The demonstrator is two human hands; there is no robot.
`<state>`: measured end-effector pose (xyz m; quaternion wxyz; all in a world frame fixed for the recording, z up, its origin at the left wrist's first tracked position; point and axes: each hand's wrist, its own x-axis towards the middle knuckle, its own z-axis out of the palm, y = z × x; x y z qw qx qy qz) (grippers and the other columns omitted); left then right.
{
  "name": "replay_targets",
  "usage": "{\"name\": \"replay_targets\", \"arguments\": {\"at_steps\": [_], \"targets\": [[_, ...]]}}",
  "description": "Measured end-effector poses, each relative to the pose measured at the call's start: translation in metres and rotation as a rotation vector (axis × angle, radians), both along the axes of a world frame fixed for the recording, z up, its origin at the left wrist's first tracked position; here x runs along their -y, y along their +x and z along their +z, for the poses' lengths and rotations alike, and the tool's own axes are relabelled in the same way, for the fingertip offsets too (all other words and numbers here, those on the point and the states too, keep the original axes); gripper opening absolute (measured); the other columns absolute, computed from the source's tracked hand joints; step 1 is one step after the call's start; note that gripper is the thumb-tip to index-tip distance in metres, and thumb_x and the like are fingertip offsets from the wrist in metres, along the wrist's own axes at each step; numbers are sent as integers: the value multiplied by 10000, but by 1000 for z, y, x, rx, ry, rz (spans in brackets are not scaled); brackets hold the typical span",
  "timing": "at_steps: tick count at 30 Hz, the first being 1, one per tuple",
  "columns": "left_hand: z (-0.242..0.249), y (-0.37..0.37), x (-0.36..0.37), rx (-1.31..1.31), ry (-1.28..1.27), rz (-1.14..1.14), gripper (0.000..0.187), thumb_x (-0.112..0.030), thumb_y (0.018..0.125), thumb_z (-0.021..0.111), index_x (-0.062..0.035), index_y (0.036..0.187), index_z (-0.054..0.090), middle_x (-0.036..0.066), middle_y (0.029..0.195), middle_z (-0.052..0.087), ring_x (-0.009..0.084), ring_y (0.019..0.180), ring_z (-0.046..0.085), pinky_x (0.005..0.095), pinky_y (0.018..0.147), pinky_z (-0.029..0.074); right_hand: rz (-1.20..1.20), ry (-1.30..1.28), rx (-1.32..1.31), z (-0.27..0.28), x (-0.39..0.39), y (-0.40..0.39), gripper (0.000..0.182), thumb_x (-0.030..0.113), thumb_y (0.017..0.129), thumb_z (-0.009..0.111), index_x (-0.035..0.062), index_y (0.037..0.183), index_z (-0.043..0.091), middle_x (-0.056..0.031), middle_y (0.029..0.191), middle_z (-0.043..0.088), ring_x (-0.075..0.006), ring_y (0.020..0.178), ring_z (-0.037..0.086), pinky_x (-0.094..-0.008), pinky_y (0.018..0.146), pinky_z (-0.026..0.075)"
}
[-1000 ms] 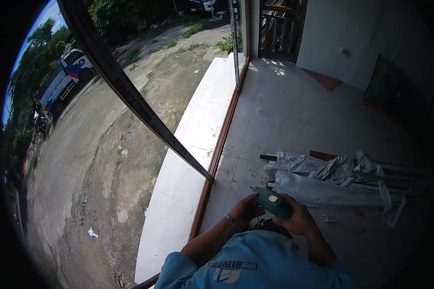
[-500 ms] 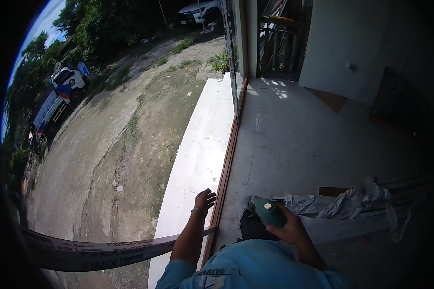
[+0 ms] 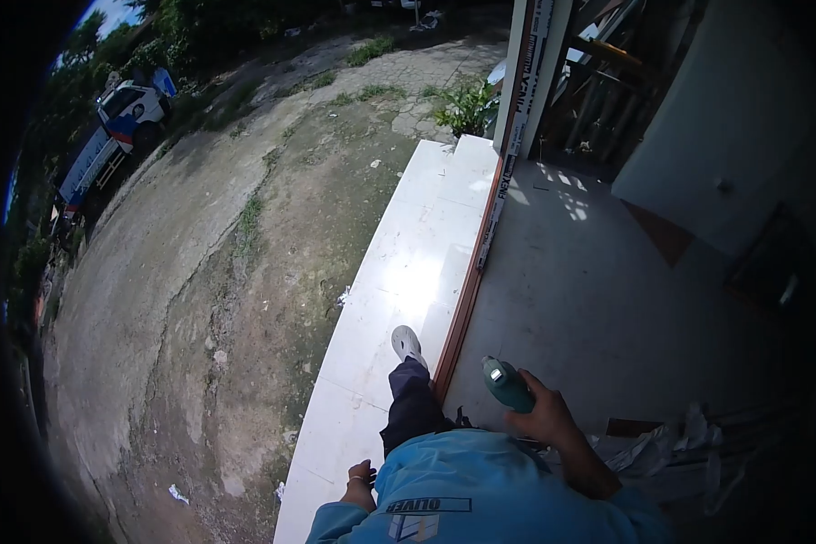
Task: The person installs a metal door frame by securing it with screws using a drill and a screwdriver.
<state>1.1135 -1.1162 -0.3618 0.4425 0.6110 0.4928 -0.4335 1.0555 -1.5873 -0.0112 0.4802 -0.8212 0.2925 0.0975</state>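
A green power drill [image 3: 508, 384] is in my right hand [image 3: 550, 419], its nose pointing forward over the indoor floor. My fingers wrap round its grip, which is mostly hidden below the body. Low on the other side, my left hand [image 3: 363, 472] hangs beside my blue shirt, above the white tiled step. It holds nothing, with the fingers loosely bent and apart. My shoe [image 3: 407, 343] is on the white step [image 3: 358, 363], next to the reddish-brown door sill [image 3: 467, 304].
A taped door frame [image 3: 519, 100] stands at the sill's far end, near a green plant [image 3: 467, 111]. Plastic-wrapped lengths [image 3: 671, 444] lie on the floor at right. Outside, rough concrete [image 3: 218, 299] stretches towards a parked truck [image 3: 127, 118].
I have stepped across the sill onto the white step. My left hand has dropped back to my side. The drill stays in my right hand, and the printed strip at lower left is out of view.
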Motion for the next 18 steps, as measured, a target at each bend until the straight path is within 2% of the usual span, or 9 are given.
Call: {"name": "replay_targets", "arguments": {"at_steps": [4,6,8,10,11,12,14,16,18], "targets": [[8,82,15,-194,70,-10,378,-340,887,579,-94,1173,566,108,1012,654,259,842,620,459,689,478,5,-81,-73,-37,38,142,840,252,681,782,8,1382,391,-246,1124,629,-345,1061,630,-376,908,489],[13,161,32,-149,74,-48,386,-337,893,572,-94,1192,561,111,1025,653,266,858,622,464,712,476,0,-108,-166,-49,51,203,830,288,696,741,102,1410,360,-251,1075,639,-397,1029,622,-429,904,498],[16,265,57,21,88,-102,394,-335,899,565,-95,1211,556,115,1038,652,274,874,624,469,735,474,-15,-94,-185,-44,67,263,831,275,689,735,108,1413,364,-250,1050,646,-401,999,631,-436,882,506],[58,385,97,248,145,-123,317,-311,900,573,-77,1113,581,73,949,664,195,759,625,378,614,457,-101,-95,-259,-32,79,309,839,239,660,774,20,1380,405,-256,1131,621,-358,1062,623,-392,907,488],[69,446,111,362,128,-163,355,-344,888,589,-112,1156,569,30,876,666,181,769,632,381,638,462,-120,-98,-230,-31,88,329,852,241,653,778,-3,1377,403,-264,1129,619,-356,1067,621,-391,907,489],[81,506,130,472,126,-144,344,-350,885,592,-105,1124,568,22,905,675,161,748,625,348,628,457,-130,-87,-236,-32,96,348,852,241,653,778,-3,1377,403,-264,1129,619,-356,1067,621,-391,907,489],[114,612,175,705,26,-108,336,-358,897,601,-63,1056,592,57,942,685,144,759,630,282,596,438,-164,-152,-135,-37,117,386,780,272,661,746,93,1354,435,-238,1004,659,-398,963,643,-444,847,516],[141,693,226,832,-14,-151,342,-357,903,596,-62,1077,585,59,979,681,138,795,629,269,625,436,-197,-121,-145,-50,141,426,777,273,658,750,94,1349,441,-234,1025,656,-400,962,642,-446,843,517],[141,747,272,837,-20,-193,344,-358,904,597,-66,1085,584,59,995,679,130,805,625,265,632,434,-209,-80,-143,-71,167,466,793,285,659,750,101,1361,433,-242,1075,641,-413,991,629,-449,870,507]]}}
